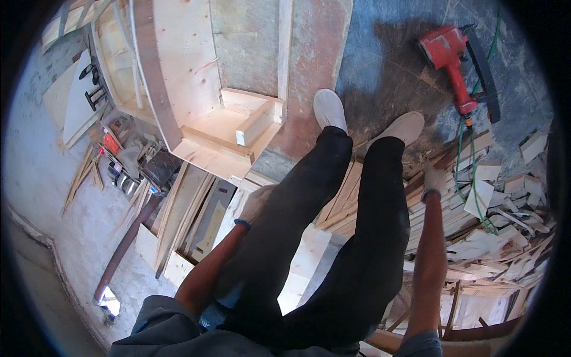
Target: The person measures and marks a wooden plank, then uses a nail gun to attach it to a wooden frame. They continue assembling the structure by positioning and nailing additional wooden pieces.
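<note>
Here we are, looking straight down past dark trousers [380,220], and the left hand [257,205] is low beside the left thigh, a blue band [242,223] at its wrist, the leg covering part of it; whether those fingers are spread or pressed together, I cannot tell. Just ahead of it stands the plywood structure [187,65], its near end boxed in by short rails [217,144], and it sits ahead and to the left of the feet. Over on the other side, the right hand [435,177] reaches down beside the right leg, right above the stacked wood strips [458,226]; its fingers point forward, but too blurred to say whether they pinch anything or touch the wood. And look beyond: a red nail gun [447,50] lies on the floor [392,53], a green hose [474,152] trailing from it across the heap of offcuts [491,190]. Two light shoes [329,110] stand between structure and tool, while far left a brown tube [128,247] slants across the floor.
</note>
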### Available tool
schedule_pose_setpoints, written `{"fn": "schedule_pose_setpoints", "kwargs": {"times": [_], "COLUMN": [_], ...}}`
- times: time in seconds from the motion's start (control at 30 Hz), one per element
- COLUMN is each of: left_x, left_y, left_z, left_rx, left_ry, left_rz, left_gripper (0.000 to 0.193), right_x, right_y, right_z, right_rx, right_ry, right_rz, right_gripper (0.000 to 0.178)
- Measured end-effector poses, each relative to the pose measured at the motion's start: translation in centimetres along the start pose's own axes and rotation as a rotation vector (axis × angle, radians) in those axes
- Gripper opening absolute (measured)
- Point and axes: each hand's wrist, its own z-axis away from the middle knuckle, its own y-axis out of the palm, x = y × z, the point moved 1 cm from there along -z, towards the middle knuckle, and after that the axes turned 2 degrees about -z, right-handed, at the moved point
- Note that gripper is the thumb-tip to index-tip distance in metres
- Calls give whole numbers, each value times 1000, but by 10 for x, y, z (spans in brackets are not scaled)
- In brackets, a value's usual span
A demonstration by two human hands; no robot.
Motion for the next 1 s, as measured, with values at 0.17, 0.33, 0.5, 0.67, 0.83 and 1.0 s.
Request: {"fn": "schedule_pose_setpoints", "kwargs": {"times": [0.17, 0.33, 0.5, 0.67, 0.83, 1.0], "left_x": [-109, -221, -287, -285, -274, -280], "left_y": [-27, -15, 41, 73, 27, -39], "left_z": [18, 57, 102, 122, 119, 117], "left_rx": [-154, -15, 478, 177, 298, 309], "left_ry": [-180, 70, 151, 418, 206, 145], "left_rz": [537, 738, 943, 549, 867, 1899], "left_gripper": [45, 38, 41, 47, 47, 45], "right_x": [-44, 14, 23, 83, 188, 300], "right_y": [-37, -163, -236, -296, -312, -274], "right_z": [94, 164, 144, 177, 272, 391], "right_rx": [146, -97, -138, -43, 178, 305], "right_ry": [75, 107, -20, -98, -209, -221], "right_rz": [-76, -214, -799, -1115, -1445, -1559], "right_gripper": [63, 52, 38, 33, 36, 33]}}
